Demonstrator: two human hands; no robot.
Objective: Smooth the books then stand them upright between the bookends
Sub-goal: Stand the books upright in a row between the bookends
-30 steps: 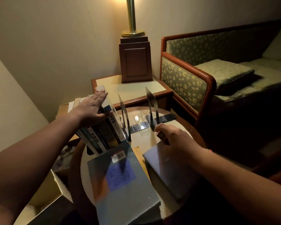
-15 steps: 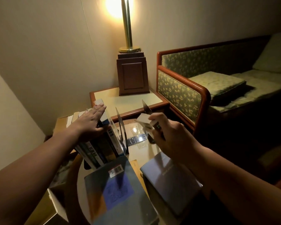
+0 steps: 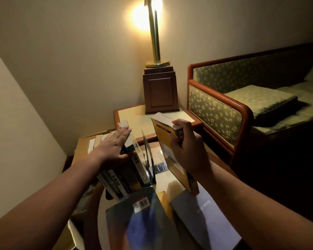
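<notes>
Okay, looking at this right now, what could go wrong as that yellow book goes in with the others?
1. The row of books leans left, away from the bookend, steadied only by the flat left hand; lifting that hand may let it topple.
2. The right hand holds the yellow book tilted, low corner over the grey book; it could snag there.
3. Nudging the thin bookend might slide it across the glossy table.
</notes>
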